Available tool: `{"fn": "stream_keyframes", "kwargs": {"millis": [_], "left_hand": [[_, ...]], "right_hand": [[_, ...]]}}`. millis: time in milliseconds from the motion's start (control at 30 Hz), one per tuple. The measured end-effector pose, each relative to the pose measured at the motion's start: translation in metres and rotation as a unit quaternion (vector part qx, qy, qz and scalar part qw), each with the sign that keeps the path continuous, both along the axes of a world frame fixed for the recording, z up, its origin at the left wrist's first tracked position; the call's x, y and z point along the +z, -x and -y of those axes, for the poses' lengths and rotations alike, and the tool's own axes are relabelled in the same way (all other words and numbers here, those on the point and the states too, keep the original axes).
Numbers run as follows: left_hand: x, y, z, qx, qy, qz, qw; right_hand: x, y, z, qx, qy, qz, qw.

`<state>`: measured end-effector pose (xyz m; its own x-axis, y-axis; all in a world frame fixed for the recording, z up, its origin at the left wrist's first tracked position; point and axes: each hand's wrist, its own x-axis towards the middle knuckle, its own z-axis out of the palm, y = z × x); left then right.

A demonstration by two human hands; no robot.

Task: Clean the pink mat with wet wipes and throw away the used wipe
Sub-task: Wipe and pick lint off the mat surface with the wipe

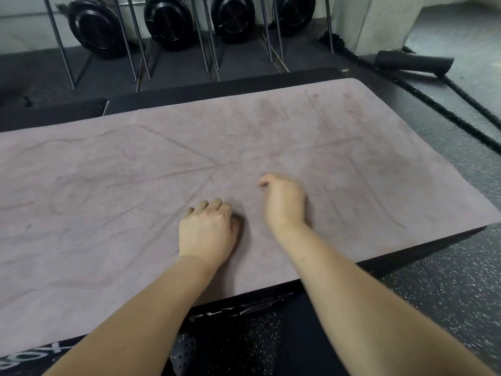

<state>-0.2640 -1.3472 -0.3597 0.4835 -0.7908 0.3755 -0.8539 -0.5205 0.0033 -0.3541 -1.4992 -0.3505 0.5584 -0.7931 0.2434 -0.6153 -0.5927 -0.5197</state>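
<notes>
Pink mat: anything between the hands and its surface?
Nothing visible. The left hand rests curled on the pink mat; the right hand is over it, blurred. Whether either holds anything cannot be told.

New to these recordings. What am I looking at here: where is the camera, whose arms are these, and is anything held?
There is no machine: a person works bare-handed, and the one camera sits on their head, looking forward and down. The left hand rests on the pink mat, fingers curled; the right hand is beside it, also curled and blurred. No wipe shows; one could hide under a palm. Behind stand black weight plates; a rope lies at the right.
</notes>
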Motion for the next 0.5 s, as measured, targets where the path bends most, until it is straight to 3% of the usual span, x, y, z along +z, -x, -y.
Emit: {"fn": "stream_keyframes", "kwargs": {"millis": [100, 233, 333, 500], "left_hand": [[0.0, -0.009, 0.008, 0.036, -0.011, -0.036, 0.999], [0.001, -0.023, 0.011, 0.04, 0.003, -0.067, 0.997], [0.001, -0.034, 0.02, 0.034, 0.017, -0.071, 0.997], [-0.006, -0.041, 0.04, 0.035, 0.042, -0.083, 0.995]], "right_hand": [[0.006, -0.022, -0.04, 0.122, -0.002, 0.026, 0.992], [0.001, -0.013, 0.002, 0.181, 0.054, 0.005, 0.982], [-0.004, 0.008, 0.069, 0.111, 0.1, -0.032, 0.988], [-0.009, 0.04, 0.148, -0.114, 0.051, -0.058, 0.99]]}}
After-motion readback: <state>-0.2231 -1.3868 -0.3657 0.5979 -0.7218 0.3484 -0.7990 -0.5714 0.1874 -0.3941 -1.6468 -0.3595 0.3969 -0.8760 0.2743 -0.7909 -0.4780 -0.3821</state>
